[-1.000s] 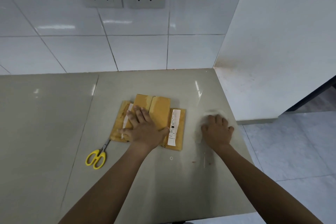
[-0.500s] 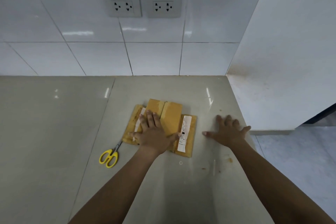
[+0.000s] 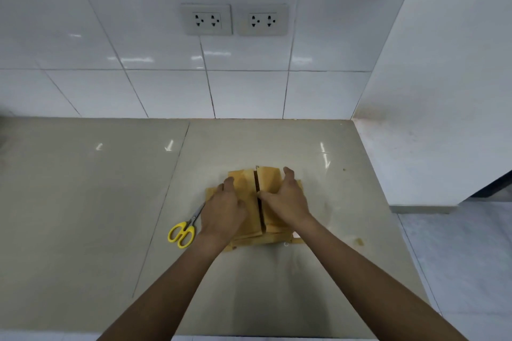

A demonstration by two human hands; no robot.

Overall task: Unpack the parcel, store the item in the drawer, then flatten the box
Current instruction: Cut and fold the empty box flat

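Nearest me, both forearms now converge on the box, which lies collapsed on the countertop: my right hand, spread flat on the bare surface off to the side half a second ago, has come across and presses palm-down, open, on the right flap. My left hand stays open and flat on the left flap, gripping nothing, a dark seam showing between the two. I judge this the last flattening step, since no unpacked item is visible; the yellow scissors lie just left, and beyond stand the wall sockets.
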